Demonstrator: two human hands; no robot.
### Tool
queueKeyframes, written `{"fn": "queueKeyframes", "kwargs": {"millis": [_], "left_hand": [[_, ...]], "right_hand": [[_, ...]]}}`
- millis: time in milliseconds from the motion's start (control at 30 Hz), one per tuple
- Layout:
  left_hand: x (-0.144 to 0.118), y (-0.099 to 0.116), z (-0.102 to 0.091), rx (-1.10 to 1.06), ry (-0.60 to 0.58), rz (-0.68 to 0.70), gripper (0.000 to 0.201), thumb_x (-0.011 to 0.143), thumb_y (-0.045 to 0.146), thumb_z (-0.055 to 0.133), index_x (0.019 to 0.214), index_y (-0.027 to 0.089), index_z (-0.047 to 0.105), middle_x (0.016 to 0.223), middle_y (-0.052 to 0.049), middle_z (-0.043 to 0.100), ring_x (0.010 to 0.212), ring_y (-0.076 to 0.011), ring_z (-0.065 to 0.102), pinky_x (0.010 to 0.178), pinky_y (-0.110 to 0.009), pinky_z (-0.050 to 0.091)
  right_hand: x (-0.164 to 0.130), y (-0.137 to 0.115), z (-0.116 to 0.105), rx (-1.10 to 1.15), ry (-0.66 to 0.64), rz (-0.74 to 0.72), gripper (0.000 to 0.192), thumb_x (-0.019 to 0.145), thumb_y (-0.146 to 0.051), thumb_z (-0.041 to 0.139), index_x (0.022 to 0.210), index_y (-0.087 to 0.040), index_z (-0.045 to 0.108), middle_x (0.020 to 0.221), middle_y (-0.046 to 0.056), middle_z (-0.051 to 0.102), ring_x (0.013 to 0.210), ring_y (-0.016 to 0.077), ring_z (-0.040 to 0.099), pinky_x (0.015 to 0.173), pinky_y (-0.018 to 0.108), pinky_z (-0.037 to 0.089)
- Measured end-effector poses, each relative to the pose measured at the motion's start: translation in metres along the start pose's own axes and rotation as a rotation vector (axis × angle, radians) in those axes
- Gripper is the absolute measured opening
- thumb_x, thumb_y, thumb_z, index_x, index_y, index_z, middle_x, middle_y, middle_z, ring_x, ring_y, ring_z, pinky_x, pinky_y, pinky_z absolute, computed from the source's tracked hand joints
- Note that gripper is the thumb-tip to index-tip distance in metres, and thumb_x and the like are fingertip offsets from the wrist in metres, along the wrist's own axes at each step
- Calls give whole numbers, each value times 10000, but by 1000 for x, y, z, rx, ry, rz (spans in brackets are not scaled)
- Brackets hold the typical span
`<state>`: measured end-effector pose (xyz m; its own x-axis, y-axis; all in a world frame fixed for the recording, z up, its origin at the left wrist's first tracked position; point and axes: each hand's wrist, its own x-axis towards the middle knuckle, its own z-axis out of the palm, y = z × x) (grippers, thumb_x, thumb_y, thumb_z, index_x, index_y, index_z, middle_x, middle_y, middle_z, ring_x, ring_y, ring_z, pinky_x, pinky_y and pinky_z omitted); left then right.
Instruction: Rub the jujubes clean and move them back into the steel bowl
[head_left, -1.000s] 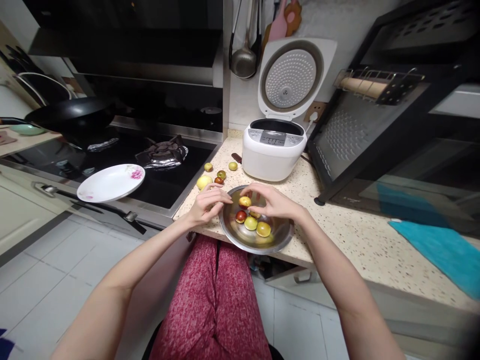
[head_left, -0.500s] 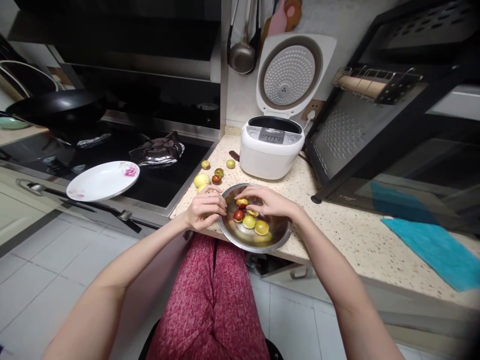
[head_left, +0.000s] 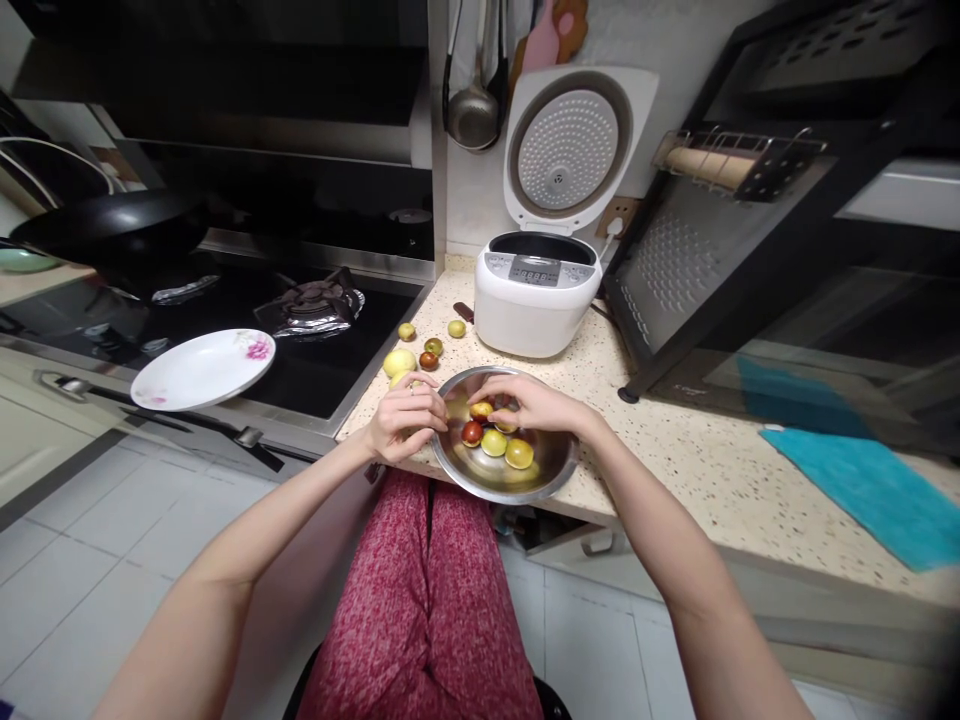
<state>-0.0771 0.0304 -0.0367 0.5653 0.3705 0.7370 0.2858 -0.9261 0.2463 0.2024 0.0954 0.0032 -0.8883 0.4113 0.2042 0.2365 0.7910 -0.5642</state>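
A steel bowl (head_left: 525, 482) sits at the counter's front edge with several small green, yellow and red fruits (head_left: 495, 442) in it. My right hand (head_left: 529, 400) reaches into the bowl from the right, and its fingertips pinch a yellow-red fruit (head_left: 481, 410). At the bowl's left rim my left hand (head_left: 409, 415) has its fingers curled against the rim; whether it holds anything is hidden. More loose fruits (head_left: 400, 361) lie on the counter just behind my left hand.
A white rice cooker (head_left: 536, 295) stands with its lid up behind the bowl. To the left is a gas stove (head_left: 315, 310) with a flowered white plate (head_left: 202, 370) and a black wok (head_left: 112, 230). A black dish rack (head_left: 750, 250) and a teal cloth (head_left: 862, 490) are at right.
My right hand lowered its fruit deeper into the bowl. My left hand slid down against the bowl's left rim and curled tighter. The view shifted slightly.
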Motion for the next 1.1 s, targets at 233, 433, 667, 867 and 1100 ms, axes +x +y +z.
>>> {"fn": "queueKeyframes", "kwargs": {"millis": [233, 433, 667, 867, 1100], "left_hand": [[0, 1, 1, 21, -2, -17, 438, 1019, 460, 431, 784, 250, 734, 717, -30, 761, 725, -214, 743, 974, -504, 534], [-2, 1, 1, -78, 129, 65, 475, 1039, 402, 412, 656, 253, 649, 581, -7, 667, 549, -178, 638, 823, -470, 568], [2, 1, 3, -53, 392, -199, 607, 1091, 489, 305, 720, 227, 706, 710, -60, 737, 799, -242, 732, 886, -481, 565], [14, -10, -7, 150, 538, -529, 307, 1061, 406, 467, 1095, 197, 689, 1087, -96, 745, 1066, -244, 694, 1001, -419, 536], [29, -36, -14, 379, 133, -719, 124, 937, 273, 620, 978, 211, 719, 1098, -76, 760, 1075, -286, 665, 1007, -441, 509]], "right_hand": [[-1, -5, -3, 56, 31, 12, 284, 960, -250, 676, 1232, -204, 745, 1241, 96, 757, 1115, 241, 708, 1006, 411, 533], [0, -16, -8, 109, 76, 9, 262, 978, -307, 686, 1212, -219, 764, 1213, 89, 780, 1088, 241, 731, 983, 411, 553], [2, -15, -5, 140, 240, 19, 209, 990, -315, 651, 1108, -217, 794, 1116, 81, 799, 1015, 237, 740, 915, 404, 580], [2, -10, -6, 79, 514, 63, 183, 988, -318, 645, 1003, -222, 800, 1030, 74, 800, 978, 242, 739, 904, 417, 576], [6, -9, -3, 65, 502, 81, 185, 985, -307, 641, 986, -222, 805, 1021, 69, 808, 972, 248, 747, 897, 417, 584]]}}
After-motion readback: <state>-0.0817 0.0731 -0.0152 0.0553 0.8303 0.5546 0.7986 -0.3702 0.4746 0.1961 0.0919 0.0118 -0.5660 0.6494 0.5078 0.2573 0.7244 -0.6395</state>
